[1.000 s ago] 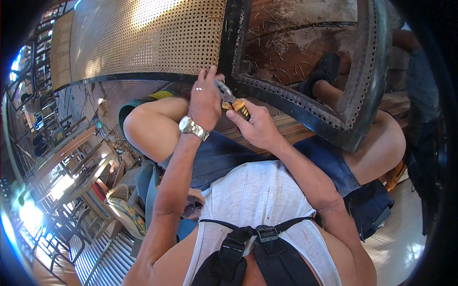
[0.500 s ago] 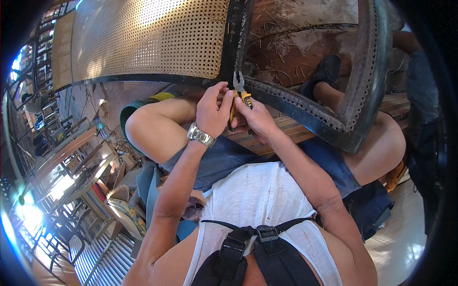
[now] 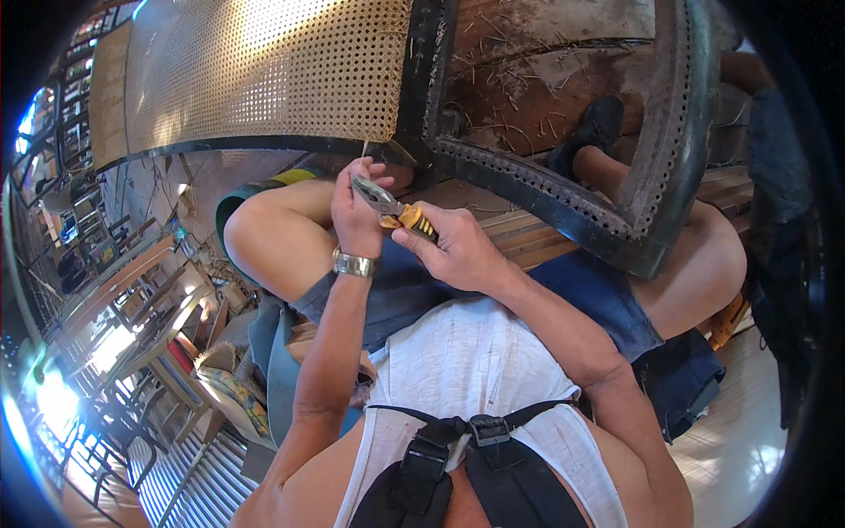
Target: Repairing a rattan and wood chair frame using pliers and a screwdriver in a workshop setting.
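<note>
In my right hand (image 3: 459, 251) is a pair of combination pliers (image 3: 380, 199) with yellow and black handles. The metal jaws point up and left, over my left hand (image 3: 354, 216). A thin pale cane strip (image 3: 366, 148) rises from the left fingertips toward the frame's lower edge, and those fingers look pinched on it. Just above spreads a woven cane panel (image 3: 264, 75), set in a dark wooden frame (image 3: 421, 79). To the right, that furniture continues as an uncaned section with peg holes (image 3: 546, 189) along its inner rim.
The frame's corner rests near my right knee (image 3: 717, 255). Cane scraps (image 3: 554, 66) litter the ground behind it. Another person's foot in a dark shoe (image 3: 598, 123) shows through the opening. Wooden chairs and parts (image 3: 132, 290) crowd the left side.
The pliers have left the frame's corner and swung down and left. My left hand has shifted left, under the pale strip at the panel's lower edge.
</note>
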The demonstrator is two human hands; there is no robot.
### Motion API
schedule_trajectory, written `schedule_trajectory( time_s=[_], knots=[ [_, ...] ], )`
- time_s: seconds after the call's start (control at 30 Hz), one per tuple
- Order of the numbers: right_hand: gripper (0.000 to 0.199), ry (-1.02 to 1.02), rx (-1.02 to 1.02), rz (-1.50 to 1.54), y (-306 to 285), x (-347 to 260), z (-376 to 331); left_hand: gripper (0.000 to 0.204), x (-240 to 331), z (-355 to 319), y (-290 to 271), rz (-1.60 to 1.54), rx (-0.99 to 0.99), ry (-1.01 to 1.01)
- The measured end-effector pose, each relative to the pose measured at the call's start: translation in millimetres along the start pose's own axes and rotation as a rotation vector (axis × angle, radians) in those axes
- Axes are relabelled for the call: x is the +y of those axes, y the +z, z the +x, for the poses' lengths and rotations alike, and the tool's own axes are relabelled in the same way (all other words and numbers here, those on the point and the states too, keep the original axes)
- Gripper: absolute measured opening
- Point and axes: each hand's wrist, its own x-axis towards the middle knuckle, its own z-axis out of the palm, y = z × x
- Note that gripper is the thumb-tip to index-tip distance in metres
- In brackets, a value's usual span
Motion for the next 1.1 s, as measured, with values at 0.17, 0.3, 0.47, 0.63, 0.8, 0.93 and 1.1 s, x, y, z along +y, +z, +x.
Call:
schedule_trajectory(
  time_s=[0.17, 0.3, 0.47, 0.63, 0.8, 0.93, 1.1],
  knots=[
    [0.028, 0.447, -0.017, 0.252, -5, 15, 8, 0.045, 15, 6, 3, -0.306, -0.087, -0.261],
    [0.031, 0.606, -0.188, 0.245, -11, 28, 8, 0.035, 21, 15, 2, -0.487, -0.274, -0.287],
    [0.031, 0.623, -0.622, -0.076, -22, 17, 4, 0.022, 53, 6, -1, 0.21, -0.719, -0.161],
    [0.037, 0.589, -0.713, -0.367, -16, 30, 7, 0.036, 54, 18, 27, 0.98, -0.358, 0.554],
    [0.036, 0.593, -0.657, -0.342, -16, 29, 10, 0.059, 15, 7, 60, 1.142, -0.486, 0.896],
    [0.033, 0.599, -0.625, -0.235, -25, 41, 14, 0.059, 43, -30, 85, 0.612, -0.978, 0.776],
    [0.04, 0.567, -0.618, -0.122, -21, 52, 20, 0.066, 21, 4, 83, 0.986, -0.037, 0.818]
  ],
)
